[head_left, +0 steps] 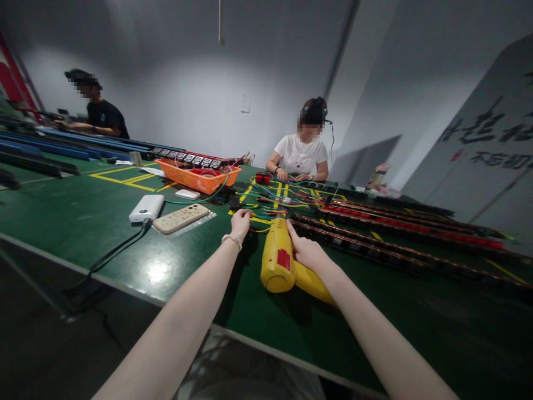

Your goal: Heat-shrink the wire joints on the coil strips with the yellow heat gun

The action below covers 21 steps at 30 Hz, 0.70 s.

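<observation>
My right hand (311, 254) is wrapped round the handle of a yellow heat gun (275, 264) with a red label on its side. The gun's front end points away from me, toward a bundle of coloured wires (270, 212) on the green table. My left hand (240, 223), with a bracelet at the wrist, is closed in a pinch at the near left end of these wires. Its fingertips hide the exact spot they grip. To the right of the wires lie long dark rails with copper-coloured strips (358, 240).
An orange basket (195, 176) holds parts and wires. Nearer me are a white power bank (146, 208) with a black cable and a beige phone (181, 218). Across the green table (104, 250) a person in white (302, 155) handles wires; another in black (106, 116) works far left.
</observation>
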### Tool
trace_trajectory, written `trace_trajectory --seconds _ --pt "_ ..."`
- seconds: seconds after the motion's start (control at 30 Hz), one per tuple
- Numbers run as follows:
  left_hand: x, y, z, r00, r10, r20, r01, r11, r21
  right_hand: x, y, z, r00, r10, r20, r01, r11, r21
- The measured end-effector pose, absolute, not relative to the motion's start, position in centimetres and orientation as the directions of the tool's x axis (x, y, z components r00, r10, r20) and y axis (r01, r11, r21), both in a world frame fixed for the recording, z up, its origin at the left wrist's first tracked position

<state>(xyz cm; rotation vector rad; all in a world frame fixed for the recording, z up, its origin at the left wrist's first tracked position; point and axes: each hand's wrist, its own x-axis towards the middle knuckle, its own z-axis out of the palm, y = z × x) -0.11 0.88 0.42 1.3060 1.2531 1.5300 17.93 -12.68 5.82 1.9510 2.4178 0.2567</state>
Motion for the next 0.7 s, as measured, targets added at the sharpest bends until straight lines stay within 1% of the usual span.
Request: trace_trajectory --seconds 0.27,0.43,0.53,0.7 --pt "0.0 0.9 0.3 -0.198 0.948 0.250 0.114 -0.231 0.966 17.9 -12.7 5.8 -0.202 0.976 0.080 0.972 0.190 0.137" --pt "-0.1 1.3 -0.2 -0.205 0.935 0.289 0.183 -0.254 0.950 17.3 -12.8 5.8 -0.198 0.978 0.057 0.975 0.191 0.117" --pt "-0.1 1.4 -0.3 -0.212 0.927 0.309 0.202 -0.268 0.942 16.3 -12.6 5.7 -0.225 0.973 0.054 0.969 0.218 0.113" --pt "-0.2 1.3 -0.1 -0.193 0.938 0.289 0.200 -0.251 0.947 14.2 -11.7 5.5 -0.294 0.955 0.041 0.951 0.288 0.111"
